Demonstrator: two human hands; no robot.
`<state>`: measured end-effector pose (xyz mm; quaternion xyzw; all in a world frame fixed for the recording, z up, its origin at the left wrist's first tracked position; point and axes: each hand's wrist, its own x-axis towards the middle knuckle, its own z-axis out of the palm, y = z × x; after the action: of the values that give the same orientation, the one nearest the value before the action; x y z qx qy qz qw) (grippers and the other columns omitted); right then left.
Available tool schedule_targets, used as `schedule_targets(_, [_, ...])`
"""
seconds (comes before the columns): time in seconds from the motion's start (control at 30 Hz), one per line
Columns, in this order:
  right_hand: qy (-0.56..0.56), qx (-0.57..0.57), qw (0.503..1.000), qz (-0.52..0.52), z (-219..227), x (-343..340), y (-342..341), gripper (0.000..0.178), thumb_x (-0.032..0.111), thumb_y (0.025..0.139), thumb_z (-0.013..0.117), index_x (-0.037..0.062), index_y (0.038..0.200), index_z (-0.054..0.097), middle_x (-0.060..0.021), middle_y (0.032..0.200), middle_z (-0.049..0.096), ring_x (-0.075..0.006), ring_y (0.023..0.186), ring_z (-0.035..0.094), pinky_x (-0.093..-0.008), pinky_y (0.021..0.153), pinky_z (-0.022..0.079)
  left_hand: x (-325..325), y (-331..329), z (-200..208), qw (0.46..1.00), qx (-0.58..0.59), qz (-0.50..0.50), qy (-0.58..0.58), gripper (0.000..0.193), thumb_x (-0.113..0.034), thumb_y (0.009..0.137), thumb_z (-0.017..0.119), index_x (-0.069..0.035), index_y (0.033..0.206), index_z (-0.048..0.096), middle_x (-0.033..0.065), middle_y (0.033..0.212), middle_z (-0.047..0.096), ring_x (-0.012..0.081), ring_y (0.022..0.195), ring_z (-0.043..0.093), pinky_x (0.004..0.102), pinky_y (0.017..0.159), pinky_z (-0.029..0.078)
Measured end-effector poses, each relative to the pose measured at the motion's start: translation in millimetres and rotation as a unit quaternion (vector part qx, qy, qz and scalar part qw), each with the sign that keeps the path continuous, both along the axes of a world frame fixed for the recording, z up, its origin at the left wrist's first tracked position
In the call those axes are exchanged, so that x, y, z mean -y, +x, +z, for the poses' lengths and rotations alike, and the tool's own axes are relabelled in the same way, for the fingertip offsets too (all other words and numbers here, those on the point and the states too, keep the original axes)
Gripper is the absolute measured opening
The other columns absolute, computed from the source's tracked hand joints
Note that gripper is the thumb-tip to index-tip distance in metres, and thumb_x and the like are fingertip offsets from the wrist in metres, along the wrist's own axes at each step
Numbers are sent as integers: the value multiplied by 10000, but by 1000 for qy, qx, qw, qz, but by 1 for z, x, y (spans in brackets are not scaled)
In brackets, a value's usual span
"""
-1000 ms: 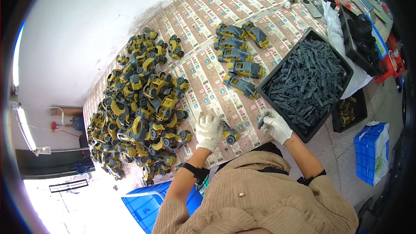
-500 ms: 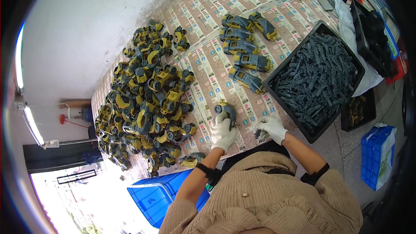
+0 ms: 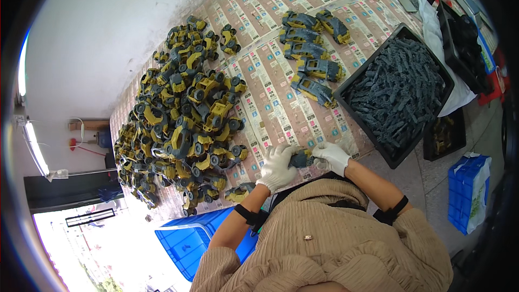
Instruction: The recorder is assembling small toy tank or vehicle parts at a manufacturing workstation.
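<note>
In front of my body, over the table's near edge, a grey and yellow toy car [image 3: 301, 158] lies between my two white-gloved hands. My left hand [image 3: 277, 168] is closed round its left end. My right hand [image 3: 332, 158] has its fingers pinched against the yellow right end; whatever they hold is hidden. Beyond, several grey-topped toy cars [image 3: 307, 50] stand in a row. A large heap of yellow and grey toy cars [image 3: 189, 113], many showing their wheels, covers the left of the table.
A black crate [image 3: 393, 165] of dark grey plastic parts [image 3: 397, 89] sits at the table's right edge. Below it are a smaller black bin [image 3: 459, 143] and a blue carton [image 3: 459, 194] on the floor. A blue plastic crate [image 3: 184, 246] stands at lower left.
My right hand, which held a small dark grey part apart from the car, has come left and up to it. The car has turned and moved right in my left hand.
</note>
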<state>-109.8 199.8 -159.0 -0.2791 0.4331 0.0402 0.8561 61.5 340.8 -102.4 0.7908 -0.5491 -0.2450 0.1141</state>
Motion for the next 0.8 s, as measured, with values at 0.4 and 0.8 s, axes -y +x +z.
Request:
schedule_targets(0.4, [-44, -77, 995, -44, 15, -44, 30, 167, 152, 970, 668, -10, 989, 634, -90, 764, 672, -131, 556, 634, -245, 471, 536, -16, 10, -22, 999, -39, 4, -31, 545, -368, 747, 726, -181, 1255, 665, 148, 1143, 683, 368, 1141, 585, 471, 1036, 431])
schedule_targets(0.8, [-39, -142, 986, -76, 7, -49, 37, 162, 168, 927, 706, 45, 1011, 641, -47, 727, 621, -113, 489, 527, -263, 406, 412, -16, 18, -20, 999, -47, 0, -17, 598, -412, 727, 737, -124, 1247, 675, 142, 1178, 679, 350, 1141, 585, 447, 1060, 423])
